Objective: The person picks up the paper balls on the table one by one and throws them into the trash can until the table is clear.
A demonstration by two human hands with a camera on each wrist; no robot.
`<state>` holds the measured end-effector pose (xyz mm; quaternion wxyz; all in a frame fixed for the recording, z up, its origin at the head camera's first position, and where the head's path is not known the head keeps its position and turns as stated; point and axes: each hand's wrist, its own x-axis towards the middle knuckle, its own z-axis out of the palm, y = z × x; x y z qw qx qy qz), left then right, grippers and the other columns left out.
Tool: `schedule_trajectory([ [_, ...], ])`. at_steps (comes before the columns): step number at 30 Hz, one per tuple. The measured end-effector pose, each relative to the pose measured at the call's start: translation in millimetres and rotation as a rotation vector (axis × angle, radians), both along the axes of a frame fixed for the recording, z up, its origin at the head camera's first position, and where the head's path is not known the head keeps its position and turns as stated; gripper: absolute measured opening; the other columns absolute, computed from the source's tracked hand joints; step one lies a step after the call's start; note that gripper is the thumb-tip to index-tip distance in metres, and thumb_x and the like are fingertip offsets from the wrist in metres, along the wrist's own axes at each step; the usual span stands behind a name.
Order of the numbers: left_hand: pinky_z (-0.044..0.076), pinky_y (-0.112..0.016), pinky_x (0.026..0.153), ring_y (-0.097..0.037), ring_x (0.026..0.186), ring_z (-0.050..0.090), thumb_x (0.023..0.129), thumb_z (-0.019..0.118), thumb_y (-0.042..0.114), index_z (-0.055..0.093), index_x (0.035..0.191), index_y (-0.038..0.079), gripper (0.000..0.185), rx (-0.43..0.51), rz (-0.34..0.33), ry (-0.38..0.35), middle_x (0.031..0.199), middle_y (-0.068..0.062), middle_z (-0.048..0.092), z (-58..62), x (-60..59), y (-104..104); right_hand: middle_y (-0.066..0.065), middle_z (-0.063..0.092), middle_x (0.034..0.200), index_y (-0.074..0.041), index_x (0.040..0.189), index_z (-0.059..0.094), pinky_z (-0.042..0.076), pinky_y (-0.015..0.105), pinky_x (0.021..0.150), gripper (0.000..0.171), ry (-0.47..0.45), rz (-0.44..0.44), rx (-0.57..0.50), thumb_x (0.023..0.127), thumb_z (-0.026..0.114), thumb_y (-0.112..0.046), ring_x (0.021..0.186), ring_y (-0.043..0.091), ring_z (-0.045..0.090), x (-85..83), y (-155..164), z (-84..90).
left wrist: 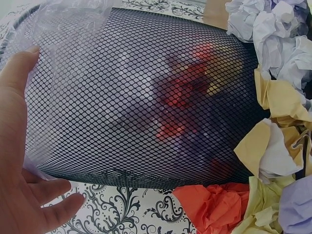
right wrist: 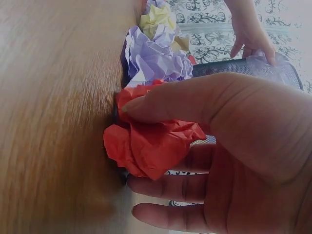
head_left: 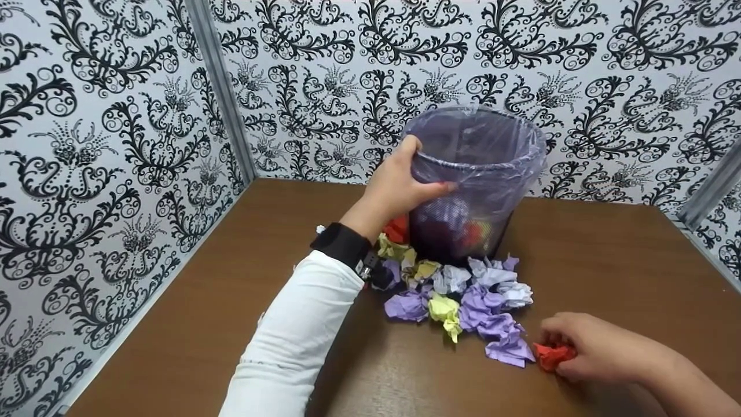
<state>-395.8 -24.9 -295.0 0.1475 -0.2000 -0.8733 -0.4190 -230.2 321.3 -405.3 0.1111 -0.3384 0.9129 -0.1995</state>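
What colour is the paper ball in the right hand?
Red crumpled paper ball, clearest in the right wrist view.

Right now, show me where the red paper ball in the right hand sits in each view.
Head: the red paper ball lies at lower right on the table, pinched by the right hand.
Left wrist: not in it; the red paper there lies by the bin, held by no hand.
Right wrist: centre of the picture, between thumb and fingers.
Shared landmark: the black mesh bin, gripped by the left hand.
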Motion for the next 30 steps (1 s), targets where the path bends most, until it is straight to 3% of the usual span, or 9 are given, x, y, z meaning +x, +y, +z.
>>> schedule_trajectory([
  [5, 0.053, -0.033, 0.083, -0.010, 0.092, 0.060, 0.049, 0.077, 0.076, 0.043, 0.112, 0.027, 0.087, 0.001, -0.005, 0.000, 0.103, 0.008, 0.058, 1.3, 1.1, 0.1, -0.012, 0.054, 0.075, -0.028, 0.090, 0.059, 0.043, 0.021, 0.050, 0.028, -0.035, -0.016, -0.009, 0.077, 0.077, -0.012, 0.065, 0.002, 0.050, 1.6, -0.1, 2.4],
  [16, 0.052, -0.031, 0.079, -0.010, 0.089, 0.060, 0.051, 0.078, 0.075, 0.043, 0.111, 0.026, 0.084, 0.007, -0.008, 0.021, 0.101, 0.008, 0.058, -0.7, 1.1, -1.0, -0.013, 0.056, 0.072, -0.026, 0.085, 0.057, 0.048, 0.022, 0.050, 0.029, 0.011, 0.034, -0.075, 0.077, 0.073, -0.003, 0.062, -0.001, 0.055, 8.0, -1.1, 24.0],
  [23, 0.052, -0.031, 0.078, -0.011, 0.089, 0.060, 0.051, 0.078, 0.075, 0.044, 0.110, 0.026, 0.084, 0.014, -0.014, 0.024, 0.101, 0.008, 0.058, -2.1, 0.6, -1.3, -0.008, 0.060, 0.076, -0.023, 0.092, 0.058, 0.051, 0.024, 0.049, 0.030, -0.035, 0.036, -0.091, 0.080, 0.067, 0.003, 0.061, 0.002, 0.059, 7.8, 0.9, 54.3],
  [30, 0.053, -0.031, 0.078, -0.011, 0.088, 0.060, 0.050, 0.077, 0.076, 0.044, 0.111, 0.026, 0.086, 0.006, -0.003, 0.017, 0.100, 0.008, 0.058, -0.5, 0.8, -0.4, -0.009, 0.064, 0.080, -0.025, 0.101, 0.059, 0.053, 0.026, 0.052, 0.033, -0.023, 0.007, -0.042, 0.081, 0.067, 0.000, 0.061, 0.006, 0.061, 3.0, 3.3, 102.2],
])
